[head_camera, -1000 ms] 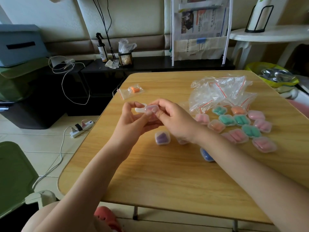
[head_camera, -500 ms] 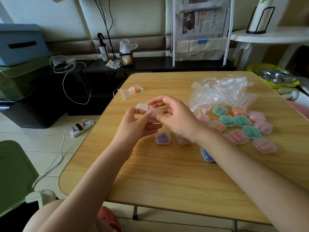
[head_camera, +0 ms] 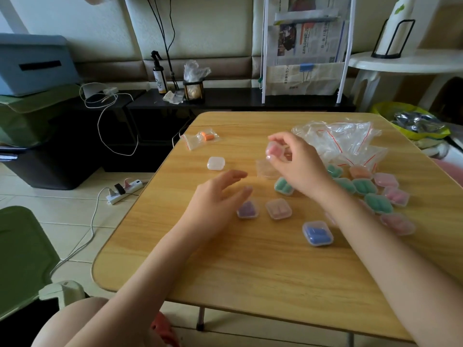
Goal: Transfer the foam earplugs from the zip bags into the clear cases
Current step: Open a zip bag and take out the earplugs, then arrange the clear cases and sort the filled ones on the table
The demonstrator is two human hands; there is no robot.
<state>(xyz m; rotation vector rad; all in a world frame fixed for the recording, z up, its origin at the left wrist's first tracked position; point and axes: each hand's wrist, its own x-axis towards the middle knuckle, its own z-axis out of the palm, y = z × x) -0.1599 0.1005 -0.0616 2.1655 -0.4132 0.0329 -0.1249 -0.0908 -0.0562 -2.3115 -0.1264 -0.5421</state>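
Right hand [head_camera: 298, 169] raised above wooden table [head_camera: 250, 266], fingertips pinching clear case of pink earplugs [head_camera: 275, 152]; left hand [head_camera: 220, 196] relaxed, fingers loose, holding nothing, hovering beside purple-filled case [head_camera: 248, 209]; empty white case [head_camera: 216, 163] lying apart at left; zip bag with orange earplugs [head_camera: 201, 138] beyond it; filled cases [head_camera: 368, 194] clustered right, near pile of emptied zip bags [head_camera: 343, 141].

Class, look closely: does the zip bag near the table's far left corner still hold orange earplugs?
Yes: the zip bag lies flat on the table with orange earplugs visible inside it.
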